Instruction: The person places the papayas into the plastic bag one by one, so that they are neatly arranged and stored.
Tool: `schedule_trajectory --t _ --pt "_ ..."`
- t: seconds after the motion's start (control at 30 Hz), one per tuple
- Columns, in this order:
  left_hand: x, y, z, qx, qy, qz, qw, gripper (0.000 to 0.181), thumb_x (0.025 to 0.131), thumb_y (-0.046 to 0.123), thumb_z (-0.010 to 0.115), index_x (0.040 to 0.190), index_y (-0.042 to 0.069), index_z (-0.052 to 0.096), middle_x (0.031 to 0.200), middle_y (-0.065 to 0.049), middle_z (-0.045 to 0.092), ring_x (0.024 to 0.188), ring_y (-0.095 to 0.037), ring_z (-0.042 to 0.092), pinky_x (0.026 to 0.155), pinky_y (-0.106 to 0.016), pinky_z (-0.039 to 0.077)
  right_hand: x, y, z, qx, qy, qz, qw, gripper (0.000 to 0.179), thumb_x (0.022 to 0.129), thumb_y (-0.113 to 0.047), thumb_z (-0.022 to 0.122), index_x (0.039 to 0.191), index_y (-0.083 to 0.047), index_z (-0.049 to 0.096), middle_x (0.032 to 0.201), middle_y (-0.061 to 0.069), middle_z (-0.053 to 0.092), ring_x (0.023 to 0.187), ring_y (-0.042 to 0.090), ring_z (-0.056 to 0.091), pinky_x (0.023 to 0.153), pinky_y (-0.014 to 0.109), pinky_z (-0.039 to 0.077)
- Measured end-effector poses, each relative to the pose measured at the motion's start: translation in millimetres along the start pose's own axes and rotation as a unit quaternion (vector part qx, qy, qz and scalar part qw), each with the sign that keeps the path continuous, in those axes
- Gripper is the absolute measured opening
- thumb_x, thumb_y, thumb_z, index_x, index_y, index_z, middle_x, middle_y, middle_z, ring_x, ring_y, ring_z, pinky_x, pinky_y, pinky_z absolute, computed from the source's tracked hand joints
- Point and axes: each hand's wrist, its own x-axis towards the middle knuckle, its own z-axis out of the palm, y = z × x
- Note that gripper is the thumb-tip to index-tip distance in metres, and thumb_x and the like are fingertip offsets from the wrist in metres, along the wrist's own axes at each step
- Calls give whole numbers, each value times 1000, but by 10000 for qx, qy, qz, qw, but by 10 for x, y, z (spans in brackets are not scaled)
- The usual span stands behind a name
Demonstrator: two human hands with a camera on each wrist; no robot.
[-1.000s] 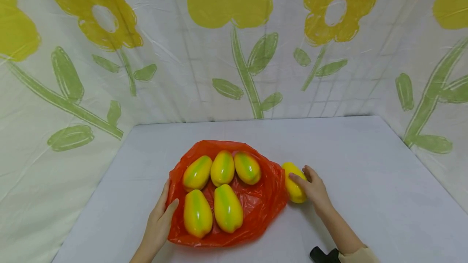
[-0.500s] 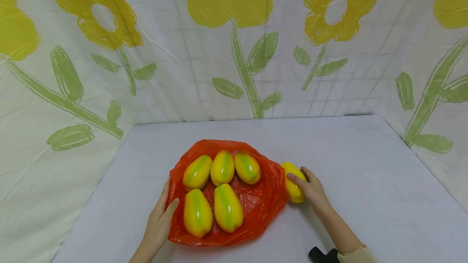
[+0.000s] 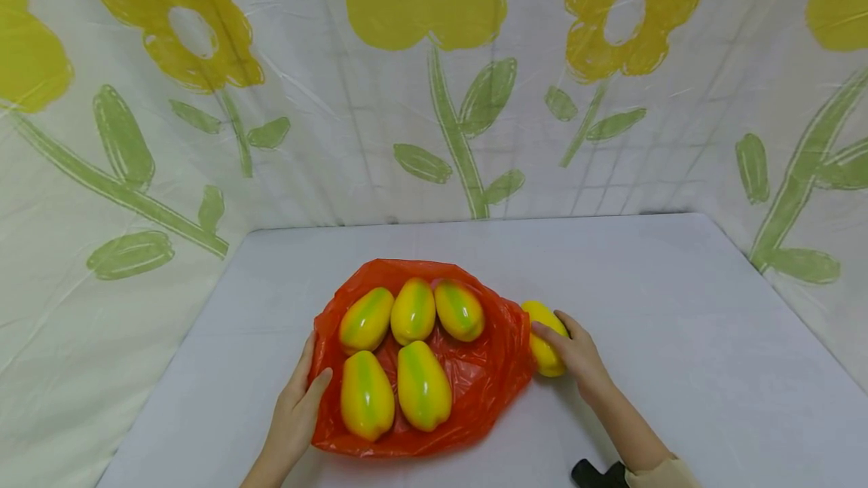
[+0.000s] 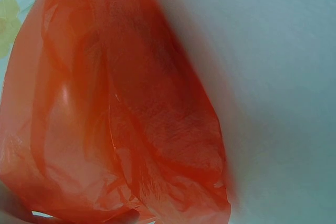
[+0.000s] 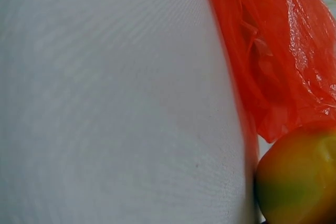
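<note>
A red plastic bag point(image 3: 478, 398) lies spread wide on the table, its mouth facing up. Inside are several yellow-green papayas point(image 3: 423, 386), three in a back row and two in front. My left hand point(image 3: 290, 416) holds the bag's left side, thumb at the rim. In the left wrist view the bag's wall point(image 4: 152, 103) hides most of that hand. Just outside the bag's right edge is another papaya point(image 3: 545, 345), which my right hand point(image 3: 582, 360) grips from the right. The right wrist view shows this papaya point(image 5: 299, 182) against the bag point(image 5: 278, 61).
A white-covered table point(image 3: 678, 307) extends on both sides of the bag and behind it. Beyond its edges hangs a pale curtain point(image 3: 325, 134) with yellow flowers. A black object point(image 3: 597, 474) sits at the right wrist by the sleeve.
My right hand has edged slightly left over the papaya. The bag, the papayas in it and my left hand look the same.
</note>
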Motion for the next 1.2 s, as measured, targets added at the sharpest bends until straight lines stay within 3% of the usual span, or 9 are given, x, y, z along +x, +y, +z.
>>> schedule_trajectory --t 0.43,1.2 --pt "-2 5 -2 -43 -46 -72 10000 65 106 29 38 157 12 1 160 -21 10 142 -46 18 104 -55 31 -31 10 4 -43 35 -44 10000 71 96 -34 54 148 7 28 145 28 34 121 39 38 99 47 38" --pt "-10 15 -4 -49 -6 -11 10000 65 106 28 39 157 11 3 160 -20 11 142 -46 18 105 -55 29 -70 -50 -165 269 340 -37 9991 72 98 -34 53 149 6 24 149 27 29 124 37 33 105 50 32"
